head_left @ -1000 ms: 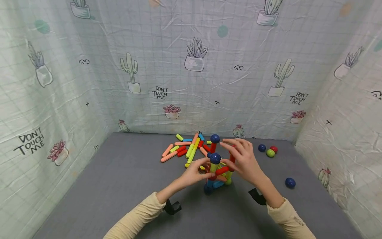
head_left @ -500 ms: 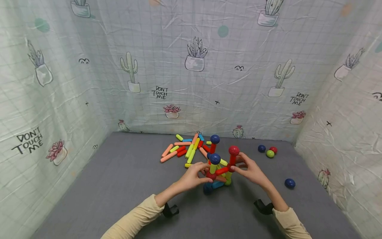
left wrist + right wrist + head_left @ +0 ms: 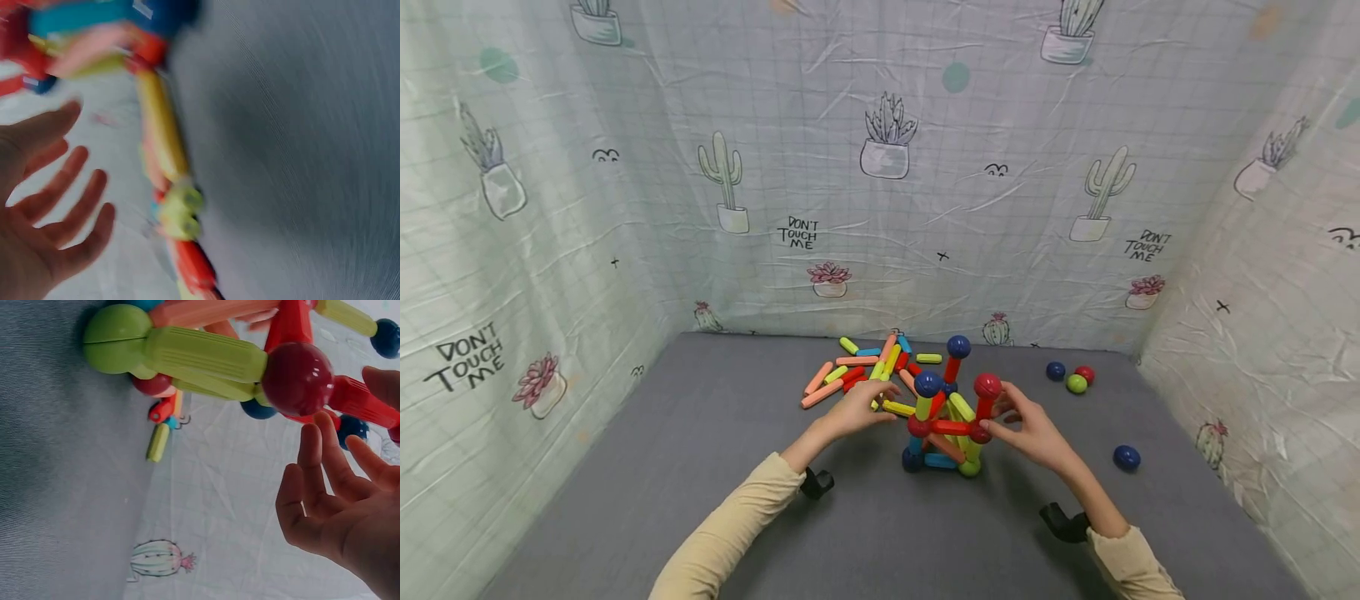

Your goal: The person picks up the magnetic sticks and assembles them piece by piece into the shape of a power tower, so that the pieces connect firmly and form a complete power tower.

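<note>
Spreading the left hand (image 3: 853,410), fingers apart, near a yellow rod (image 3: 899,409). Curving the right hand (image 3: 1030,429) at the lower red ball (image 3: 981,432); cannot tell whether gripping. Flanking the rod-and-ball structure (image 3: 952,427). Having, around that, loose rods (image 3: 823,394) at ten o'clock, loose balls (image 3: 1077,384) at two, backdrop (image 3: 775,300) edging twelve, tabletop (image 3: 700,417) room toward eight.

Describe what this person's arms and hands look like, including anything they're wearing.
Both arms wear long cream sleeves: the left sleeve and right sleeve end short of the wrists. A black, strap-like piece shows near each wrist, one on the left, one on the right. The left hand and right hand are gloveless.
</note>
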`<state>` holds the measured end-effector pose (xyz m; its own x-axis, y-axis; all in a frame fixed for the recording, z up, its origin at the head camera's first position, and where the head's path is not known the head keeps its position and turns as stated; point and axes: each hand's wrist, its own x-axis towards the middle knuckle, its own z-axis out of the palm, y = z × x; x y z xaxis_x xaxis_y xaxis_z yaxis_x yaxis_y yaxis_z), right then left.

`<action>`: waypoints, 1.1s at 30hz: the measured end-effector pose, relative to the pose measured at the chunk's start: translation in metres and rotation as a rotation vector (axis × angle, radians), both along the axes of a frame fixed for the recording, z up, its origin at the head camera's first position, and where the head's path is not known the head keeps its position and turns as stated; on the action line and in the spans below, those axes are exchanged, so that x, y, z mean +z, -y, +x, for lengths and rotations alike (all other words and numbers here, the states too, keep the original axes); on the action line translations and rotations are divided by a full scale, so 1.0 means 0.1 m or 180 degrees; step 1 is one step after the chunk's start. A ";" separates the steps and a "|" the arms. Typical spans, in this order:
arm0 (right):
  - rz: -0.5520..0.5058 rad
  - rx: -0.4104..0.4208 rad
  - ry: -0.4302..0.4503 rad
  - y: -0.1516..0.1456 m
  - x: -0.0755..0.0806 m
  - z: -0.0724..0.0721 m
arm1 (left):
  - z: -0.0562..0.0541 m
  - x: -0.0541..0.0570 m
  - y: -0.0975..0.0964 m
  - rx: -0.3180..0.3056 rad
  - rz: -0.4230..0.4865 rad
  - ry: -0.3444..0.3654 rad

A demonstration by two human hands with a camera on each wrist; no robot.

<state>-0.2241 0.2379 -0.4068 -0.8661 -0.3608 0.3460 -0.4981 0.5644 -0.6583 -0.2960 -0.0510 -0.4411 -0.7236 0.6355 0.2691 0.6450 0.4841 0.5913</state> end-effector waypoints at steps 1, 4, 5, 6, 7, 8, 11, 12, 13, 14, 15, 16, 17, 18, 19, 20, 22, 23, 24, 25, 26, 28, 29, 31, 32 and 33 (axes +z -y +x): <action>-0.0043 -0.0016 -0.0025 0.00 0.01 0.00 | -0.06 -0.02 0.00 0.0077 -0.0183 -0.0169; -0.0086 -0.0080 -0.0034 0.01 0.06 0.00 | -0.20 -0.09 -0.05 0.0211 -0.0865 -0.0790; -0.0085 -0.0095 -0.0028 0.01 0.08 0.01 | -0.24 -0.11 -0.08 0.0201 -0.1091 -0.0976; -0.0078 -0.0108 -0.0023 0.02 0.10 0.02 | -0.27 -0.13 -0.11 0.0178 -0.1319 -0.1175; -0.0073 -0.0112 -0.0025 0.03 0.12 0.04 | -0.30 -0.16 -0.13 0.0125 -0.1505 -0.1370; -0.0075 -0.0114 -0.0033 0.03 0.15 0.05 | -0.32 -0.18 -0.15 0.0080 -0.1697 -0.1529; -0.0094 -0.0112 -0.0058 0.04 0.19 0.08 | -0.36 -0.27 -0.19 -0.0110 -0.2047 -0.1912; -0.0099 -0.0117 -0.0063 0.03 0.19 0.08 | -0.37 -0.29 -0.20 -0.0147 -0.2110 -0.2038; -0.0098 -0.0121 -0.0068 0.03 0.19 0.08 | -0.45 -0.39 -0.19 -0.0190 -0.2125 -0.2230; -0.0101 -0.0121 -0.0076 0.02 0.18 0.07 | -0.46 -0.42 -0.19 -0.0196 -0.2169 -0.2359; -0.0103 -0.0113 -0.0085 0.01 0.17 0.06 | -0.46 -0.44 -0.19 -0.0205 -0.2213 -0.2436; -0.0107 -0.0097 -0.0101 0.01 0.15 0.05 | -0.46 -0.45 -0.19 -0.0191 -0.2243 -0.2516; -0.0120 -0.0074 -0.0112 0.01 0.14 0.05 | -0.46 -0.45 -0.19 -0.0169 -0.2252 -0.2565; -0.0139 -0.0044 -0.0131 0.01 0.13 0.04 | -0.45 -0.45 -0.19 -0.0137 -0.2264 -0.2629; -0.0167 -0.0009 -0.0151 0.02 0.12 0.03 | -0.45 -0.44 -0.18 -0.0106 -0.2274 -0.2679; -0.0198 0.0020 -0.0175 0.03 0.11 0.02 | -0.37 -0.34 -0.18 -0.0065 -0.2310 -0.2655; -0.0243 0.0054 -0.0203 0.04 0.11 0.02 | -0.34 -0.29 -0.17 0.0041 -0.2314 -0.2788; -0.0255 0.0061 -0.0223 0.05 0.11 0.01 | -0.33 -0.26 -0.17 0.0104 -0.2325 -0.2851; -0.0261 0.0061 -0.0242 0.06 0.11 0.01 | -0.32 -0.22 -0.17 0.0171 -0.2365 -0.2887; -0.0261 0.0058 -0.0247 0.07 0.11 0.01 | -0.32 -0.19 -0.16 0.0237 -0.2394 -0.2926; -0.0257 0.0066 -0.0260 0.07 0.11 0.00 | -0.31 -0.17 -0.16 0.0302 -0.2428 -0.2959; -0.0254 0.0085 -0.0266 0.08 0.11 0.00 | -0.30 -0.14 -0.16 0.0414 -0.2492 -0.2964; -0.0245 0.0094 -0.0282 0.08 0.11 -0.01 | -0.29 -0.13 -0.16 0.0445 -0.2520 -0.2949; -0.0245 0.0097 -0.0299 0.09 0.10 -0.02 | -0.27 -0.13 -0.16 0.0496 -0.2574 -0.2961; -0.0245 0.0098 -0.0320 0.10 0.09 -0.02 | -0.27 -0.13 -0.16 0.0514 -0.2565 -0.2962; -0.0238 0.0090 -0.0335 0.10 0.09 -0.03 | -0.26 -0.13 -0.17 0.0535 -0.2568 -0.2972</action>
<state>-0.2267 0.2275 -0.3979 -0.8134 -0.3544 0.4614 -0.5817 0.5006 -0.6411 -0.3217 -0.0343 -0.4542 -0.5541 0.7765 0.3000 0.5535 0.6129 -0.5639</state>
